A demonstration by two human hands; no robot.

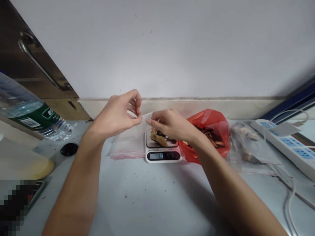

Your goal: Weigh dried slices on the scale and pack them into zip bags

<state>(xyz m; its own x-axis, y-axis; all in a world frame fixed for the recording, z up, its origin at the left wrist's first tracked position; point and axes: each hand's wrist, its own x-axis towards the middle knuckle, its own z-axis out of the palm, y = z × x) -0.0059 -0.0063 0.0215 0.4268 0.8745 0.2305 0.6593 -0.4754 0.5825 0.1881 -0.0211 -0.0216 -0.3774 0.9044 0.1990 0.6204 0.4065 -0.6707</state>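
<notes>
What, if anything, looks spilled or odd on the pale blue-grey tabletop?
Small dark crumbs dot the tabletop in front of the white plastic digital scale. They look spilled: larger brown pieces are on the scale or in the red plastic bag.

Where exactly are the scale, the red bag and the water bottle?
Scale [163, 156], head view: on its dark front panel.
Red bag [212, 119], head view: on its upper back wall.
Water bottle [36, 117], head view: on its green label.

One white digital scale [163, 156], one red plastic bag [206, 117], one green-labelled clear bottle [36, 114], apparently several flat clear bags [128, 144].
</notes>
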